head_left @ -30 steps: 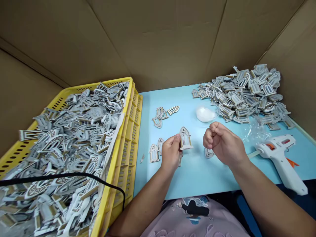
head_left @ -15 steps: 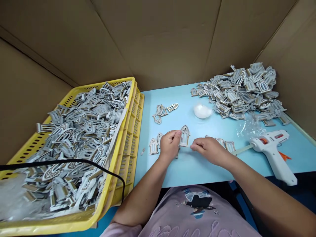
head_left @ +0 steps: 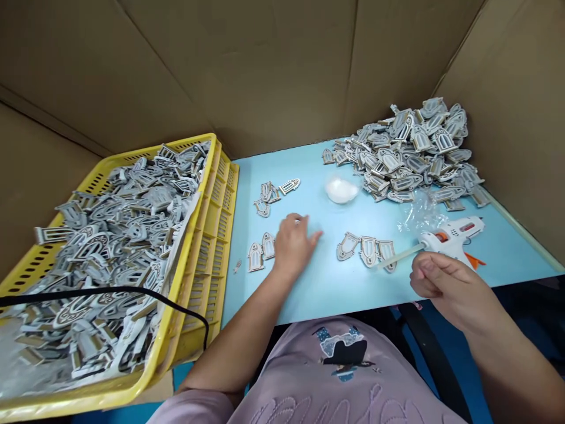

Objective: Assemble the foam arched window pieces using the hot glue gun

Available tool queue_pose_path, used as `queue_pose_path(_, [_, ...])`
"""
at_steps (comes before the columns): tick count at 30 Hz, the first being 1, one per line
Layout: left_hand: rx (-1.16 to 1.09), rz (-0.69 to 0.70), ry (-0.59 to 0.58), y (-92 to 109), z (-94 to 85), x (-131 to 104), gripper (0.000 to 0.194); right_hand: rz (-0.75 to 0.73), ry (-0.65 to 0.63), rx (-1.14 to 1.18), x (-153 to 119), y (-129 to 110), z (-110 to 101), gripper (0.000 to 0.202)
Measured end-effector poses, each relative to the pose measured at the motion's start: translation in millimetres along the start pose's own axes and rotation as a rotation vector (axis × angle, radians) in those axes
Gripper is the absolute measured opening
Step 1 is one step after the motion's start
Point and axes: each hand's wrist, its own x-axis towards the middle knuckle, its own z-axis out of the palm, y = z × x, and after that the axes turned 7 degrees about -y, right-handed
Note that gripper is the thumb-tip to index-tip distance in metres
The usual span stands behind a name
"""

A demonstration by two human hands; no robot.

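My left hand (head_left: 292, 246) is over the middle of the blue table, thumb apart from the bent fingers; nothing shows in its grip. Just left of it lie small arched window-frame pieces (head_left: 255, 257), white and gold. My right hand (head_left: 439, 282) is closed in front of the white glue gun (head_left: 459, 232), hiding part of its handle. Whatever its fingers hold, if anything, cannot be made out. A glue stick (head_left: 404, 255) juts from the gun's back toward three window-frame pieces (head_left: 368, 251) in a row between my hands.
A yellow crate (head_left: 214, 229) heaped with frame pieces stands at left, a black cable (head_left: 145, 291) across it. Another pile of pieces (head_left: 410, 150) fills the back right. A white mound (head_left: 341, 189), clear plastic wrap (head_left: 417, 212) and cardboard walls (head_left: 282, 70) stand around.
My right hand has moved right, from near the left hand to the glue gun. My left hand has let go of the arched frame piece and loosened its fingers. The view has shifted right.
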Motion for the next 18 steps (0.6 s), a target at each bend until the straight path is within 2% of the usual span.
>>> queue_pose_path(2, [-0.004, 0.145, -0.104, 23, 13.6, -7, 0.052, -0.030, 0.035, 0.045, 4, -3, 4, 0.038])
queue_pose_path(4, [-0.011, 0.218, -0.175, 39, 26.1, -11, 0.050, -0.052, 0.056, 0.066, 8, -5, 9, 0.037])
queue_pose_path(7, [-0.048, 0.238, -0.216, 45, 28.1, -13, 0.039, -0.062, 0.058, 0.045, 13, -5, 14, 0.038])
queue_pose_path(9, [-0.100, 0.254, -0.230, 40, 12.9, -16, 0.040, -0.051, 0.062, 0.014, 15, -5, 18, 0.034])
queue_pose_path(11, [-0.180, 0.305, -0.248, 34, -12.7, -23, 0.048, -0.038, 0.071, -0.069, 16, -7, 25, 0.029])
queue_pose_path(12, [-0.235, 0.347, -0.260, 31, -27.1, -29, 0.050, -0.034, 0.054, -0.135, 16, -9, 29, 0.036])
queue_pose_path(14, [-0.467, 0.504, -0.274, 28, -53.5, -40, 0.054, -0.053, -0.048, -0.302, 15, -18, 41, 0.060])
queue_pose_path(15, [-0.556, 0.560, -0.283, 27, -63.7, -46, 0.056, -0.086, -0.114, -0.391, 14, -24, 48, 0.065])
queue_pose_path(17, [-0.775, 0.630, -0.313, 24, -75.9, -53, 0.060, -0.186, -0.189, -0.546, 11, -36, 62, 0.059])
queue_pose_path(18, [-0.905, 0.643, -0.340, 23, -78.0, -56, 0.060, -0.250, -0.176, -0.614, 9, -42, 70, 0.056])
